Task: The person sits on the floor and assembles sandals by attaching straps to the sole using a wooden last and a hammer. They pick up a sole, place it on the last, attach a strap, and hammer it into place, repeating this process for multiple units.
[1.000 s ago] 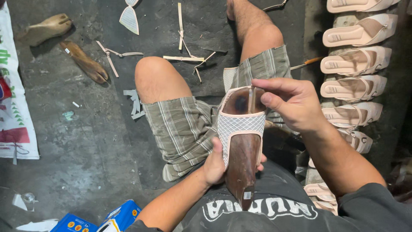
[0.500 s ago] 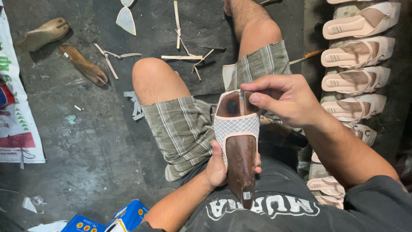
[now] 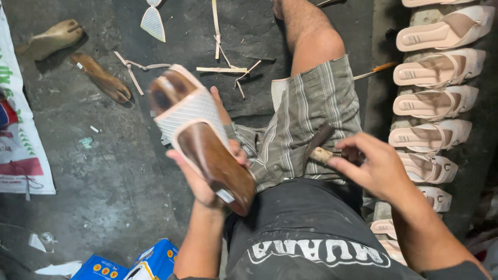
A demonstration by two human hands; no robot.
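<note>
— Head view first: what is the left hand (image 3: 205, 179) doing?

— It cradles a wooden shoe last (image 3: 207, 142) from underneath, fingers curled up around its sides, thumb at the near edge. A white mesh upper (image 3: 189, 115) is stretched over the last, whose toe points to ten o'clock and whose heel, with a small metal plate, points to four o'clock, over the left thigh.

— And the right hand (image 3: 371, 168)?

— It sits at three o'clock from the last, well apart from it, above the plaid shorts (image 3: 306, 124). Its fingers are pinched together on a small dark tool with a pale handle (image 3: 321, 148); what kind of tool, I cannot tell.

— What lies around?

— At two to four o'clock, a row of finished pale sandals (image 3: 436, 70) stands along the edge. At eleven o'clock, two bare lasts (image 3: 101, 78) rest on the dark concrete floor (image 3: 104, 171), with strips of pale strapping (image 3: 220, 69) at twelve o'clock. Blue cardboard boxes (image 3: 155, 259) sit at seven o'clock.
</note>
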